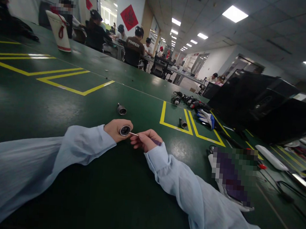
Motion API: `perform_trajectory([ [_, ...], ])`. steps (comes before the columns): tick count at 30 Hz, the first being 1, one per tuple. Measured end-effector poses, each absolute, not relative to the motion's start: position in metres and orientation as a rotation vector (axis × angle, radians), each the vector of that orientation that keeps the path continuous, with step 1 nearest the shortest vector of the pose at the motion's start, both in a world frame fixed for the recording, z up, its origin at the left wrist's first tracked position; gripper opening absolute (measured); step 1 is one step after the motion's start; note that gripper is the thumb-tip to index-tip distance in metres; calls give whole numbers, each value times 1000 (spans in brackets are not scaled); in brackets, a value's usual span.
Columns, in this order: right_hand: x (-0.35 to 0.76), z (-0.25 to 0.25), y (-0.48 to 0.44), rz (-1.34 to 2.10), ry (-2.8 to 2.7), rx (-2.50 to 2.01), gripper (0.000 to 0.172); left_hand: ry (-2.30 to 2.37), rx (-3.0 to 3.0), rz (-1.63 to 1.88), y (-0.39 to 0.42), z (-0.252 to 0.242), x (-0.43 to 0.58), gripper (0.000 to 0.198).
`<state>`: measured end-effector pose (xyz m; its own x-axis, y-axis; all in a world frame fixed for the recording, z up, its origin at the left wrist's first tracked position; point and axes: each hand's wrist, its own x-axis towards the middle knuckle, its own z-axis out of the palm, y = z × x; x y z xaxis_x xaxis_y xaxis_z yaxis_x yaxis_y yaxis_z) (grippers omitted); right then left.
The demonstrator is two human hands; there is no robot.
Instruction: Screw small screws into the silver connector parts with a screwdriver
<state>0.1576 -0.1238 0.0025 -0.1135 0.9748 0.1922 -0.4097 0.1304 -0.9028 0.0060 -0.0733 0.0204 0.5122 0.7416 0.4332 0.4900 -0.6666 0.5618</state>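
In the head view, the left hand [114, 130], just left of the centre of the frame, is closed around a round metal part [125, 130], its hollow end facing the camera. To its right, the right hand [146, 140] pinches a thin tool [133, 133] with a dark purple handle and a slim shaft. The shaft's tip points left to the rim of the held part; whether it touches cannot be told. A second metal part [121, 109] lies just above the left hand on the green table [88, 197]. A third metal part [183, 123] lies right of centre, inside a yellow tape outline [163, 111]. Farther right is a blue-and-white glove [206, 119]; a pale cup [59, 31] stands at the upper left.
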Motion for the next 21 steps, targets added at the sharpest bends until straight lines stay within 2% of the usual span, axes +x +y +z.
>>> perform_trajectory([
  [10, 155, 10, -129, 1258, -1130, -803, 19, 1107, 2630, 844, -72, 27, 3, 16],
  [17, 158, 9, -120, 1535, -1001, -616, 28, 1055, 2588, 963, -74, 29, 2, 18],
  [21, 161, 10, -118, 1617, -962, -568, 27, 985, 2484, 987, -75, 27, 3, 17],
])
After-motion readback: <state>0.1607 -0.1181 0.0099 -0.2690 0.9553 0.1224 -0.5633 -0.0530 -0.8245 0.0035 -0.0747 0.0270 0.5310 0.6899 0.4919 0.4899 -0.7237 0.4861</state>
